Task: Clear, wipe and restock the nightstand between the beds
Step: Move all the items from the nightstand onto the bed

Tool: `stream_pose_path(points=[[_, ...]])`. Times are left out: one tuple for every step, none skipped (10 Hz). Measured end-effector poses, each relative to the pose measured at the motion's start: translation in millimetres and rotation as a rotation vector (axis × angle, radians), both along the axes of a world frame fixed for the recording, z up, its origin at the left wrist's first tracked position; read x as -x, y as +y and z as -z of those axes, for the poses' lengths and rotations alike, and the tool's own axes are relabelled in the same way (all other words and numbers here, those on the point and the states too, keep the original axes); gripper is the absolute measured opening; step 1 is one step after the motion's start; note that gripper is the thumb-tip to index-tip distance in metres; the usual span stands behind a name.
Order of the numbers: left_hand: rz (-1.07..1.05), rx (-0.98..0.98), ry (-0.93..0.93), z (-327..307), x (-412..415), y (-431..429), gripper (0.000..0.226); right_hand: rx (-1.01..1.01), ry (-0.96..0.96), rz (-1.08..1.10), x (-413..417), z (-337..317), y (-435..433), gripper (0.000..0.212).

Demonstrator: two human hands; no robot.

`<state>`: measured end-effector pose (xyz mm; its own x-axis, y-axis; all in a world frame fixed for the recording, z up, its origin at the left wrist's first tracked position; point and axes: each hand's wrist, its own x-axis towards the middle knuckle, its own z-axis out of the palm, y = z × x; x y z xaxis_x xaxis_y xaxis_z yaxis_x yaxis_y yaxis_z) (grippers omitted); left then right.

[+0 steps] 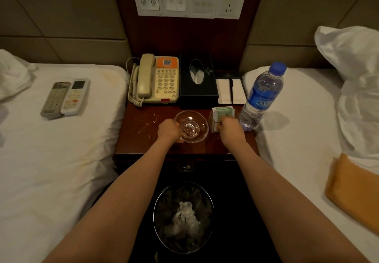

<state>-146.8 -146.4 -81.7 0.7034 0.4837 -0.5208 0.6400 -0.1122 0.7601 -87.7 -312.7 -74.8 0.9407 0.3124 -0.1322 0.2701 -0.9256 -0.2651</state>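
Observation:
The dark wooden nightstand (143, 139) stands between two beds, its top streaked with pale crumbs or scratches on the left. My left hand (169, 130) grips the left rim of a clear glass ashtray (192, 127) near the front middle. My right hand (230, 126) is closed on a small clear holder with green-and-white packets (222, 114) just right of the ashtray. Behind them sit a beige phone (158, 80), a black tissue box (198, 80) and a notepad with a pen (230, 90). A blue-labelled water bottle (260, 98) stands upright at the nightstand's right edge.
Two remote controls (65, 97) lie on the left bed. A folded orange cloth (352, 189) and a white pillow (352, 61) rest on the right bed. A bin (183, 217) holding crumpled tissue stands on the floor below the nightstand. Switches and a socket (188, 0) are on the wall.

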Motion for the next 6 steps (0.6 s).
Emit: stream_pose_path(points=[[-0.01,-0.017,-0.023,-3.4,2.5,12.6,0.026,-0.028,0.01,0.024,3.0,-8.8,6.5,0.021],[-0.016,-0.01,-0.023,-17.1,12.0,22.2,0.027,-0.046,0.002,0.006,9.6,-20.0,17.6,0.022],[-0.096,0.019,-0.056,-31.2,24.5,34.2,0.018,-0.059,-0.024,-0.027,17.0,-32.1,33.0,0.021],[-0.105,-0.028,-0.053,-38.8,37.0,53.4,0.017,-0.056,-0.064,-0.092,26.5,-42.1,52.7,0.022],[-0.157,-0.134,-0.093,-45.9,54.0,77.6,0.029,-0.056,-0.087,-0.141,37.6,-50.4,78.0,0.022],[-0.224,-0.134,-0.118,-63.7,80.4,99.9,0.032,-0.079,-0.115,-0.205,50.3,-58.7,107.3,0.025]])
